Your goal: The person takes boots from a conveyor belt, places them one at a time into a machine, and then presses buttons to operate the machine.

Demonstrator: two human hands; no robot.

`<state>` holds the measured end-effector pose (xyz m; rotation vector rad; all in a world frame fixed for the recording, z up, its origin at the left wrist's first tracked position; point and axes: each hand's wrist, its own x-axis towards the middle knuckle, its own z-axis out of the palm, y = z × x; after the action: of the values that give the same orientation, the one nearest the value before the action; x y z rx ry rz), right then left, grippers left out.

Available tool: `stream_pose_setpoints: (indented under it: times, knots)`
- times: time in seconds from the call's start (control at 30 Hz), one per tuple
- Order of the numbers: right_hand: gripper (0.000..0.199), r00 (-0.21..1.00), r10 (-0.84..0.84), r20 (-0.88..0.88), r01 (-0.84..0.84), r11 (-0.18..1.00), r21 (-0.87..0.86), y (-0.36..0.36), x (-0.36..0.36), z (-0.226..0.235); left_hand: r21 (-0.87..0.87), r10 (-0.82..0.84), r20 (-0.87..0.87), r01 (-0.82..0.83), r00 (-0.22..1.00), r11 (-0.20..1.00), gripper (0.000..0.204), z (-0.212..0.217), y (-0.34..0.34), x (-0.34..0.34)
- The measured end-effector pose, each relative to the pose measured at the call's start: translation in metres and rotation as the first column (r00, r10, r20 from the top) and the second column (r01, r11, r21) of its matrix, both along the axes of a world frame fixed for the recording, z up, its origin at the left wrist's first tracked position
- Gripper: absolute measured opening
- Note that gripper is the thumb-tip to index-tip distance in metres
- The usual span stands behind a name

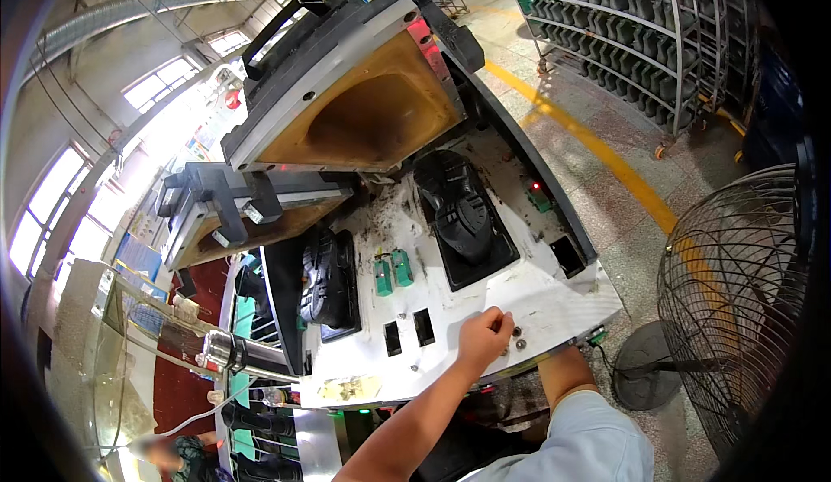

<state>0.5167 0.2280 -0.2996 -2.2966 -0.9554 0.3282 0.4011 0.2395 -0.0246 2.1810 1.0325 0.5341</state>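
At the near edge of the white panel [537, 296] of a moulding machine, reaching in with the left hand [483, 336], curling its fingers nearly closed and pinching a small dark knob [508, 318]. Just beside that knob, also on the panel's near edge, showing a second small round button [520, 342], untouched. Sliding the right forearm [563, 374] beneath the panel's near edge, hiding the right hand completely, so not possible to tell its grip. Farther back on the panel, lying well apart from the knob, two black shoe-sole moulds [463, 213], with two small green blocks [391, 271] standing between them. Above the panel's far side, tilting upward, a heavy hinged lid [363, 92] with a tan hollow. To the right of the panel, standing on the floor, a wire-caged fan [744, 309].

Apparently working the knob at this step, judging by the pinch. Calling next for a steady fingertip grip and a small, controlled twist or press, while keeping clear of the neighbouring button.
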Motion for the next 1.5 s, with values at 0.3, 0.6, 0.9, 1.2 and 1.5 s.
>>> stream_pose_setpoints:
  times: [0.3, 0.6, 0.9, 1.2, 1.5]
  knots:
    - [0.029, 0.983, 0.17, -0.074, -0.13, 0.915, 0.381, -0.084, -0.01, -0.044, -0.08, -0.041, 0.082, 0.047, 0.996, 0.996, 0.022, 0.003, -0.051, -0.07]
    - [0.019, 0.904, 0.387, -0.183, -0.286, 0.864, 0.414, -0.211, 0.013, 0.119, -0.2, -0.02, -0.162, -0.013, 0.987, 0.98, 0.018, -0.084, -0.12, -0.203]
    - [0.023, 0.91, 0.412, -0.051, -0.359, 0.843, 0.402, -0.191, 0.022, 0.142, -0.305, 0.248, 0.023, -0.23, 0.968, 0.924, 0.018, -0.088, -0.089, -0.199]
    - [0.022, 0.538, 0.808, -0.241, -0.716, 0.588, 0.375, -0.136, -0.205, 0.2, -0.198, 0.604, 0.279, -0.571, 0.746, 0.797, 0.018, -0.133, -0.072, -0.312]
    - [0.082, 0.745, 0.58, 0.329, -0.645, 0.501, 0.577, 0.144, -0.337, 0.345, -0.456, 0.913, 0.298, -0.798, 0.281, 0.394, 0.023, -0.221, -0.051, -0.439]
